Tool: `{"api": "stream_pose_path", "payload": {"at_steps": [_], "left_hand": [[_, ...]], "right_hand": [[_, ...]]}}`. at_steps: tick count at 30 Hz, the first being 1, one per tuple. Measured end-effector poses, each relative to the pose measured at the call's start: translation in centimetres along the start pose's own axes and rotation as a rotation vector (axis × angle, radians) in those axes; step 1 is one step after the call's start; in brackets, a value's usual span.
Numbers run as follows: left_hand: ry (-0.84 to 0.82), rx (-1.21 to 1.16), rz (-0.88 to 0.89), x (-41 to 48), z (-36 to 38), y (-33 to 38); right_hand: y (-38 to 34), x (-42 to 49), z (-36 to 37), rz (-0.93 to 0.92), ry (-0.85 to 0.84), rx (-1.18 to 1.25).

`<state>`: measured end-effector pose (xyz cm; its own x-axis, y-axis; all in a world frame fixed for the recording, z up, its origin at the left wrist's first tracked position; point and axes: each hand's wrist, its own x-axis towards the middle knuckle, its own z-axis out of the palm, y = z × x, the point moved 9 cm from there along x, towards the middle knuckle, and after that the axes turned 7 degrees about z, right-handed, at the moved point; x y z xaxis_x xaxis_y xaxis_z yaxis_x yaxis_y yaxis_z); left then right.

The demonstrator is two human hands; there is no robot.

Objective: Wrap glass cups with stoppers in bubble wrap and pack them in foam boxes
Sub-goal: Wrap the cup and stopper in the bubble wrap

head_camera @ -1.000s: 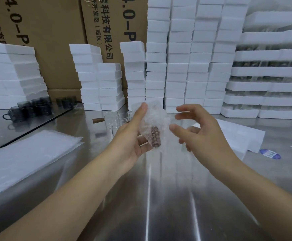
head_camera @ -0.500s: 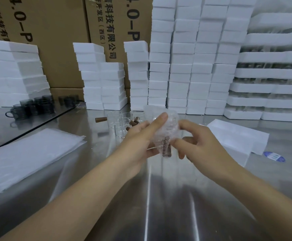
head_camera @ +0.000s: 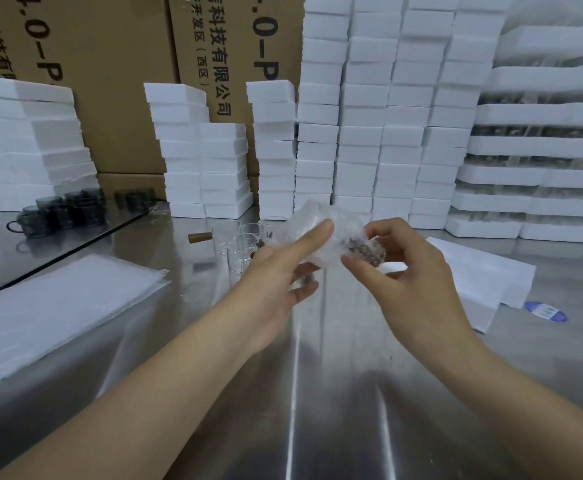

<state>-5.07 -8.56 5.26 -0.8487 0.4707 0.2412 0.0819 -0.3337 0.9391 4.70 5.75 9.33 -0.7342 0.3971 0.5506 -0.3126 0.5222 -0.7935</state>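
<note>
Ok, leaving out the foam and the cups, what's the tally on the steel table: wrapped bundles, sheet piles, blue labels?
wrapped bundle, held between left hand and right hand: 1
pile of white sheets: 1
blue label: 1
Total: 3

clear cups (head_camera: 240, 244) before foam stacks (head_camera: 380, 116)

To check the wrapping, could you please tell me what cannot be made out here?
Head view:
- Cup: hidden by wrap, left hand and right hand; only a brown stopper shows.
- Contents of trays, right: too small, blurred.
- Print on carton: cut off by top edge.
</note>
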Motion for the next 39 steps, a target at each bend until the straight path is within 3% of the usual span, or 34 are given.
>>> {"api": "stream_pose_path", "payload": {"at_steps": [4, 7, 10, 12, 14, 16, 19, 23, 26, 39], "left_hand": [[-0.03, 0.238, 0.075, 0.1, -0.1, 0.7], [-0.012, 0.398, 0.135, 0.6, -1.2, 1.2], [-0.014, 0.568, 0.166, 0.9, -1.8, 0.8], [0.024, 0.603, 0.205, 0.9, -2.1, 0.9], [0.067, 0.479, 0.237, 1.0, -2.4, 1.2], [0.138, 0.311, 0.222, 1.1, -3.1, 1.5], [0.208, 0.204, 0.192, 1.2, -4.1, 1.9], [0.207, 0.197, 0.182, 0.9, -3.9, 2.1], [0.134, 0.301, 0.218, 0.9, -3.3, 2.0], [-0.103, 0.759, 0.256, 1.2, -1.5, -0.7]], "right_hand": [[0.7, 0.3, -0.1, -0.03, -0.001, -0.1], [0.7, 0.8, 0.1, -0.079, -0.09, -0.189], [1.4, 1.8, -0.1, -0.162, -0.246, -0.653], [4.0, 2.8, -1.8, 0.003, -0.278, -0.906], [6.8, 3.1, -3.4, 0.193, -0.299, -1.158], [8.3, 3.0, -4.0, 0.253, -0.319, -1.27], [7.4, 2.9, -3.5, 0.197, -0.333, -1.134], [4.4, 0.9, 0.6, 0.137, -0.575, -0.751], [2.7, -0.7, 3.3, 0.056, -0.68, -0.639], [3.4, 0.0, 1.5, 0.049, -0.669, -0.701]]}}
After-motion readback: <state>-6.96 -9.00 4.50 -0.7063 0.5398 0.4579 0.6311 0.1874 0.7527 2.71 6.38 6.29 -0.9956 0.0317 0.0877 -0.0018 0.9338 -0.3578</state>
